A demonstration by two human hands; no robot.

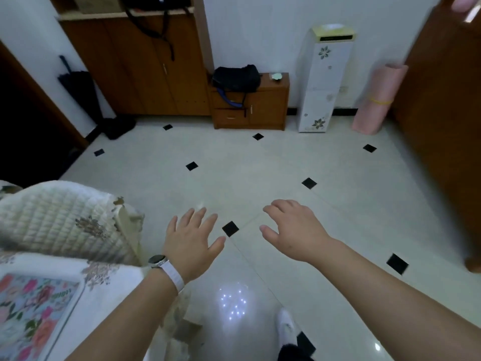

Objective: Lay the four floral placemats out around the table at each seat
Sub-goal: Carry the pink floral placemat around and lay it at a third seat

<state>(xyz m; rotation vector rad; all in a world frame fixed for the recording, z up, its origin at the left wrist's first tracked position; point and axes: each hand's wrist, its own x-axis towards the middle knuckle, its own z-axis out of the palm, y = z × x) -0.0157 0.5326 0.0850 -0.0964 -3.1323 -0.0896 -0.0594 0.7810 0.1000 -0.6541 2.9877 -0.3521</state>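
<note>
One floral placemat (pixel 33 311), pale blue with pink and red flowers, lies flat on the table (pixel 114 290) at the bottom left, cut off by the frame edge. The table wears a white cloth with faded flower prints. My left hand (pixel 192 243), with a white watch on its wrist, hovers over the floor to the right of the table corner, fingers spread and holding nothing. My right hand (pixel 294 230) hangs beside it over the floor tiles, fingers apart and likewise bare. No other placemat shows.
A chair with a quilted cream cover (pixel 62 220) stands at the table's far side. Beyond the tiled floor (pixel 260 168) stand a wooden cabinet (pixel 250 105) with a black bag, a white floral water dispenser (pixel 322 82), a rolled pink mat (pixel 377 97) and a wooden door (pixel 442 113) on the right.
</note>
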